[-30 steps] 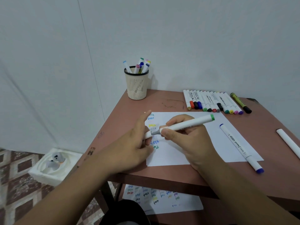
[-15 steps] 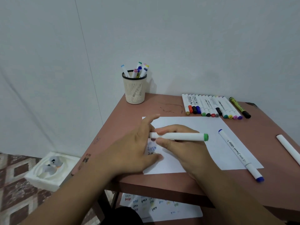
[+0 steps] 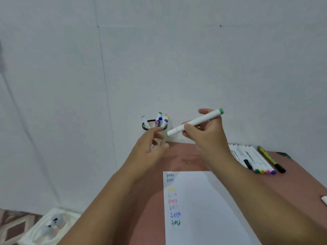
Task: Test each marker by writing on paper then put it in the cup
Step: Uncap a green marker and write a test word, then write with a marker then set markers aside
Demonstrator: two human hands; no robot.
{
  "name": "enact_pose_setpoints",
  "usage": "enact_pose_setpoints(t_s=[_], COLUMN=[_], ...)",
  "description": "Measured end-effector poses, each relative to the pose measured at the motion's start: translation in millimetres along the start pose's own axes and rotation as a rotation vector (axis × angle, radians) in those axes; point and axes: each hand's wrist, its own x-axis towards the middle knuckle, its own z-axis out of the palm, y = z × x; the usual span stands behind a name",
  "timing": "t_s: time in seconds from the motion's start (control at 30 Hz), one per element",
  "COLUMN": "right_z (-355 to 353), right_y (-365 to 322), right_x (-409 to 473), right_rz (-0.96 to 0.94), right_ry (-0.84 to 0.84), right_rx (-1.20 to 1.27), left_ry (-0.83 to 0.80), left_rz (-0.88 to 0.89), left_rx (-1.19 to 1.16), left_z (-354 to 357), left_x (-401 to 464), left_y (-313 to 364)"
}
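My right hand [image 3: 205, 137] grips a white marker with green ends [image 3: 194, 122], capped, raised above the table and tilted with its lower tip pointing at the cup. The mesh cup [image 3: 160, 128] stands at the table's back left and holds several markers. My left hand [image 3: 150, 147] hovers in front of the cup with loosely curled fingers, holding nothing, and hides part of the cup's wall. The white paper [image 3: 203, 209] lies below on the table, with a column of coloured test words down its left side.
A row of several white markers [image 3: 251, 159] and a yellow-green pen [image 3: 270, 159] lie at the table's back right. Another white marker end [image 3: 324, 199] shows at the right edge. A white foam box [image 3: 51, 227] sits on the floor at left. The wall is close behind.
My right hand lifted the green marker off the paper and carried it up towards the cup. My left hand left the paper and rose in front of the cup. The view tilted upward.
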Motion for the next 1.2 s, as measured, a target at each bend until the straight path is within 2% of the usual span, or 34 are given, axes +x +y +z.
enact_pose_setpoints(t_s=[0.07, 0.13, 0.23, 0.33, 0.47, 0.6, 0.63, 0.73, 0.87, 1.03, 1.2], right_z=[11, 25, 47, 69, 89, 98, 98, 94, 76, 8, -59], right_y=[-7, -11, -5, 11, 37, 59, 61, 60, 49, 38, 50], right_x=[34, 64, 96, 112, 116, 127, 128, 126, 119, 115, 115], right_rz=[-0.098, -0.162, -0.217, -0.160, -0.174, -0.182, -0.158, -0.091, -0.127, -0.091, 0.163], right_ry=[0.022, 0.052, 0.072, -0.041, -0.158, -0.173, -0.196, -0.245, -0.207, -0.164, -0.222], right_rx=[-0.069, -0.152, -0.273, -0.268, -0.455, -0.893, -0.940, -0.874, -0.758, -0.791, -1.123], left_ry=[0.196, 0.296, 0.332, 0.308, 0.325, 0.271, 0.250, 0.164, 0.118, 0.010, -0.173], left_rz=[-0.027, -0.052, -0.085, -0.177, -0.194, -0.137, -0.121, -0.103, -0.090, 0.006, 0.068], left_rx=[-0.023, 0.043, 0.197, 0.276, 0.306, 0.328, 0.335, 0.327, 0.324, 0.369, 0.520], left_z=[8, 14, 21, 21, 22, 28, 29, 32, 32, 42, 71], left_x=[17, 25, 21, 23, 28, 29, 29, 28, 22, 17, 34], left_y=[-5, -17, -45, -70, -76, -71, -70, -69, -62, -50, -31])
